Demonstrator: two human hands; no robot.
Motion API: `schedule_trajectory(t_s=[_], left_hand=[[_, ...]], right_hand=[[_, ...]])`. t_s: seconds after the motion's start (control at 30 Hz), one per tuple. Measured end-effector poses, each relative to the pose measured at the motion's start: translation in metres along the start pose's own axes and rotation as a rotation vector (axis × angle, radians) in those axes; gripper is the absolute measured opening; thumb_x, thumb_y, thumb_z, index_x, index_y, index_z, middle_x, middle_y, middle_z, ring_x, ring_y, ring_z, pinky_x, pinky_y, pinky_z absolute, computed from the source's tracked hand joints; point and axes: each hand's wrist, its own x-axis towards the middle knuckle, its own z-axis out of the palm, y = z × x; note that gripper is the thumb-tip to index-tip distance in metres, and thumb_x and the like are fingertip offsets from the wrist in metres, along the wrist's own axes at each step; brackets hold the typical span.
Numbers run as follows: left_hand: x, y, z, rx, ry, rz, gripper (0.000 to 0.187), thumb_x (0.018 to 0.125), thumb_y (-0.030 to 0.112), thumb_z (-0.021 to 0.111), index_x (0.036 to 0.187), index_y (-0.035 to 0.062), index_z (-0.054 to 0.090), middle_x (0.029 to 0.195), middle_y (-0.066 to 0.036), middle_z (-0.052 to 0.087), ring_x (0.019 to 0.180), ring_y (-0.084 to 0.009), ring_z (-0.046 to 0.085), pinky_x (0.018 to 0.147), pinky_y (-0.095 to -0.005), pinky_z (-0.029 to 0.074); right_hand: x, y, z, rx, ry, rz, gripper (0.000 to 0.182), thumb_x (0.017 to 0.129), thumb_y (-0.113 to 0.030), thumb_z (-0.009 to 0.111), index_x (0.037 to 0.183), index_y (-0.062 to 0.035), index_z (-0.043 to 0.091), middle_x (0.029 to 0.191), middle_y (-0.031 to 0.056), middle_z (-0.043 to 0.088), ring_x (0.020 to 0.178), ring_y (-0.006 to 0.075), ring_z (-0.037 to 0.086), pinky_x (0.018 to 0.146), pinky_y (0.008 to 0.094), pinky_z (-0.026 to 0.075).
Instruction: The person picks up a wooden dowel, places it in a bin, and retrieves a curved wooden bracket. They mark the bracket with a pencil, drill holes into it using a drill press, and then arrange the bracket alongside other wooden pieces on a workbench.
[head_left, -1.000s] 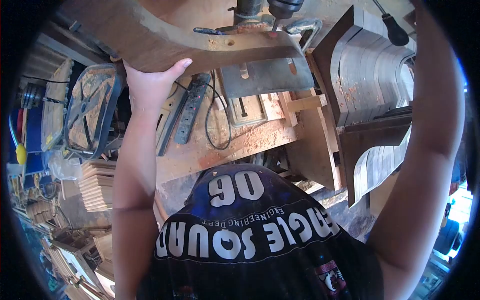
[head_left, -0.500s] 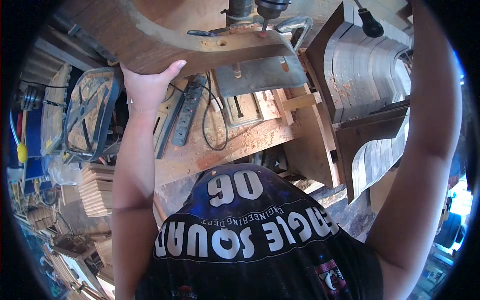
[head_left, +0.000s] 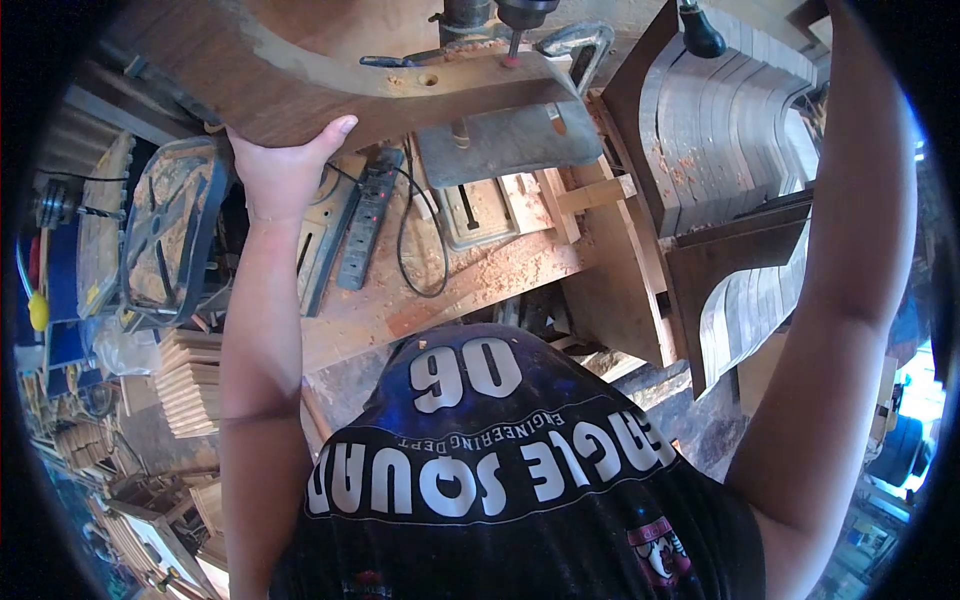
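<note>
My left hand (head_left: 285, 165) is closed on the lower edge of a large curved wooden piece (head_left: 350, 112), its thumb pressed along the near side and the other fingers hidden beneath. The wood rests above a grey metal drill-press table (head_left: 505, 150). One round hole with shavings shows in its top face. Over its right end stands the drill-press chuck (head_left: 525, 12), with a reddish-tipped bit (head_left: 512, 55) down at the wood surface. A metal clamp (head_left: 588, 45) sits at that end. My right arm (head_left: 850, 250) reaches up past the top right edge, so its hand is out of sight.
Rows of curved wooden parts (head_left: 720, 130) stand at the right. A power strip (head_left: 368, 220) with a looped black cable lies on the shaving-strewn bench (head_left: 440, 312). At the left are a dusty slotted metal plate (head_left: 172, 230) and a stack of wooden strips (head_left: 190, 380).
The whole view has shifted slightly, so the bench and drill press sit a little further left and up. My left hand keeps its hold on the curved wooden piece.
</note>
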Motion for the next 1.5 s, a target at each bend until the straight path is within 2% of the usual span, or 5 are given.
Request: schedule_trajectory(t_s=[0.37, 0.67, 0.87, 1.07, 1.5], left_hand=[[-0.001, -0.002, 0.0, -0.005, 0.002, 0.019, 0.097, 0.065, 0.02, 0.104, 0.139, -0.0043, 0.047, 0.134, -0.016, 0.063, 0.122, -0.0274, 0.063, 0.108, -0.0393, 0.05], [-0.002, -0.002, 0.001, 0.025, 0.028, -0.034, 0.094, 0.064, 0.023, 0.105, 0.137, -0.0038, 0.052, 0.132, -0.016, 0.065, 0.121, -0.0279, 0.064, 0.107, -0.0396, 0.051], [0.0, -0.006, -0.001, 0.009, -0.033, -0.062, 0.11, 0.062, 0.031, 0.106, 0.143, -0.0058, 0.042, 0.136, -0.02, 0.063, 0.127, -0.0298, 0.063, 0.109, -0.0409, 0.051], [-0.003, -0.006, 0.001, 0.037, 0.033, -0.017, 0.093, 0.065, 0.021, 0.104, 0.137, -0.0035, 0.052, 0.134, -0.016, 0.065, 0.122, -0.0281, 0.064, 0.108, -0.0403, 0.05], [-0.003, -0.004, 0.002, 0.003, 0.025, -0.067, 0.095, 0.064, 0.016, 0.104, 0.14, -0.0044, 0.05, 0.137, -0.016, 0.063, 0.125, -0.028, 0.062, 0.111, -0.0402, 0.047]], right_hand=[[-0.022, -0.017, -0.001, -0.075, 0.15, -0.089, 0.027, 0.108, -0.023, 0.053, 0.099, -0.0022, 0.066, 0.074, 0.003, 0.058, 0.067, 0.0153, 0.053, 0.063, 0.0344, 0.044], [-0.045, -0.03, 0.003, 0.154, 0.207, -0.06, 0.026, 0.107, -0.023, 0.056, 0.109, -0.0008, 0.069, 0.079, 0.0028, 0.06, 0.071, 0.0125, 0.053, 0.064, 0.0309, 0.043], [-0.062, -0.034, 0.006, 0.277, 0.259, -0.073, 0.024, 0.108, -0.021, 0.054, 0.109, -0.0006, 0.068, 0.079, 0.0023, 0.059, 0.069, 0.0107, 0.052, 0.063, 0.0288, 0.043], [-0.078, -0.037, 0.009, 0.249, 0.323, 0.027, 0.021, 0.108, -0.019, 0.055, 0.11, -0.002, 0.067, 0.082, 0.0016, 0.058, 0.07, 0.0103, 0.052, 0.064, 0.0274, 0.043], [-0.127, -0.05, 0.016, 0.466, 0.422, 0.051, 0.019, 0.108, -0.017, 0.057, 0.106, -0.0015, 0.067, 0.086, -0.0012, 0.057, 0.076, 0.0072, 0.05, 0.07, 0.0243, 0.042]])
